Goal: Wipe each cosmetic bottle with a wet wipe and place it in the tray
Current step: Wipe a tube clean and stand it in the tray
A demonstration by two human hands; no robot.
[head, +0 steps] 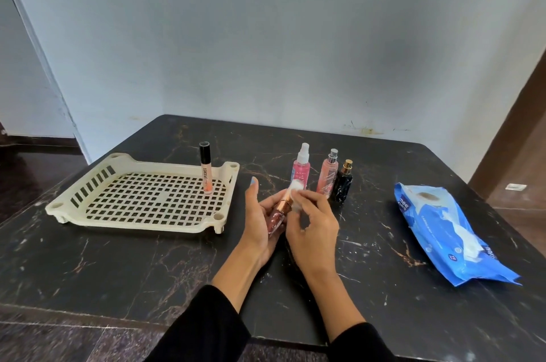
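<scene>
— So where does the tube sit right now?

— The glitter gloss tube lies in the left hand, whose fingers curl round its lower body. Its long axis runs from low near the palm up and away to the right, with the rose-gold cap at the far end. The right hand pinches a wet wipe against that cap end, so both hands are closed on something and meet at the tube.

— And the tray?

— The cream tray sits to the left of the hands on the black marble table. One lip gloss already stands upright in its far right corner. The left hand is the nearer one, just off the tray's right rim.

— So the placing falls to the left hand?

— That looks likeliest. It holds the tube already, and only a short carry leftward over the rim would be needed. The tube would have to be turned upright to match the lip gloss, cap upward.

— What remains?

— Three bottles stand beyond the hands: a pink spray bottle, a peach perfume bottle and a small black bottle. The wipes pack lies well to the right.
</scene>
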